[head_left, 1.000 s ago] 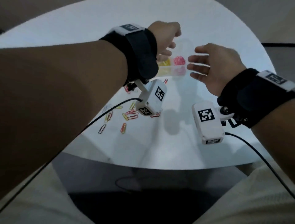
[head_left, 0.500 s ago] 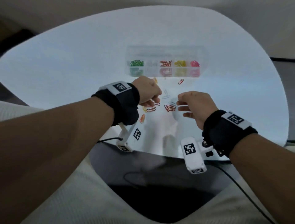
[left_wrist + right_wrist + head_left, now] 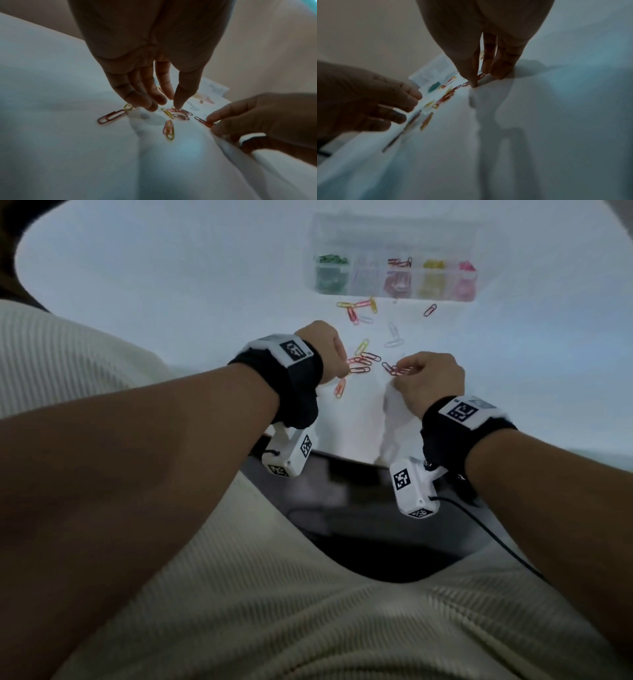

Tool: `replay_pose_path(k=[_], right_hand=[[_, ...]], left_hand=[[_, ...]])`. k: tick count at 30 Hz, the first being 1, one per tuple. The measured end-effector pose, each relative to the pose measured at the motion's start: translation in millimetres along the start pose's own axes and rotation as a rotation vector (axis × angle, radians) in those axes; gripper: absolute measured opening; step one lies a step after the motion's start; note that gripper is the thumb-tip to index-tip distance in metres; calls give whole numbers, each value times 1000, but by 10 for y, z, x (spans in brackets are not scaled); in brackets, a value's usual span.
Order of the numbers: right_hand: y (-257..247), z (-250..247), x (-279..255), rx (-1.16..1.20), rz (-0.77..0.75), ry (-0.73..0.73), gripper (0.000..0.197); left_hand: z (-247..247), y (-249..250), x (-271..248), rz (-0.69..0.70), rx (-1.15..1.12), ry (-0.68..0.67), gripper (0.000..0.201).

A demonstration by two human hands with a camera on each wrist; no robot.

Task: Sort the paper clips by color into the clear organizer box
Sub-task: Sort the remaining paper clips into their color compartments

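The clear organizer box (image 3: 394,287) stands at the far side of the white table, with green, red, yellow and pink clips in separate compartments. Loose paper clips (image 3: 359,364) lie scattered between the box and my hands. My left hand (image 3: 165,106) hovers over the near cluster with its fingers pointing down and relaxed. Its thumb tip touches a red clip (image 3: 178,111). My right hand (image 3: 478,79) pinches a red paper clip (image 3: 204,121) against the table between thumb and fingers. In the head view the left hand (image 3: 342,364) and right hand (image 3: 400,371) sit close together.
The table's near edge (image 3: 342,457) runs just below my wrists, with a dark floor and cable beyond it. More clips (image 3: 359,309) lie right in front of the box. An orange clip (image 3: 340,387) lies nearest the edge.
Both hands have come back from the box to the near cluster of clips. The right hand's fingers have closed onto a red clip; the left thumb has come down onto another.
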State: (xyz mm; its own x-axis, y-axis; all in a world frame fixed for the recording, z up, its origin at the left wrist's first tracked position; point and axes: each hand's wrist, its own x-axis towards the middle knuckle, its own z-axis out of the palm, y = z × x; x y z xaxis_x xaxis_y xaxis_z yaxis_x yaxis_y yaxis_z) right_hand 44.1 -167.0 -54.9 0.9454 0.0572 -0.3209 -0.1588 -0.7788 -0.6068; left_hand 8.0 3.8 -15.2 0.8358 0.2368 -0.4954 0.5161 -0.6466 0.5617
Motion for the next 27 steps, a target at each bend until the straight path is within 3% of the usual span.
replay_pose_path(k=[4, 9, 16, 21, 23, 27], right_hand=[[9, 9, -5, -68, -33, -2, 11], [11, -49, -14, -124, -53, -12, 7], [64, -194, -19, -107, -32, -46, 16], [155, -299, 26, 147, 61, -37, 24], [174, -346, 52, 201, 75, -30, 28], [100, -382, 104, -10, -90, 5, 25]], left_hand=[[136, -72, 17, 25, 166, -3, 22], [248, -50, -16, 97, 231, 16, 23], [157, -101, 2, -43, -54, 47, 23], [104, -135, 32, -68, -176, 83, 22], [122, -129, 50, -19, -120, 116, 24], [217, -30, 33, 176, 217, 148, 26]])
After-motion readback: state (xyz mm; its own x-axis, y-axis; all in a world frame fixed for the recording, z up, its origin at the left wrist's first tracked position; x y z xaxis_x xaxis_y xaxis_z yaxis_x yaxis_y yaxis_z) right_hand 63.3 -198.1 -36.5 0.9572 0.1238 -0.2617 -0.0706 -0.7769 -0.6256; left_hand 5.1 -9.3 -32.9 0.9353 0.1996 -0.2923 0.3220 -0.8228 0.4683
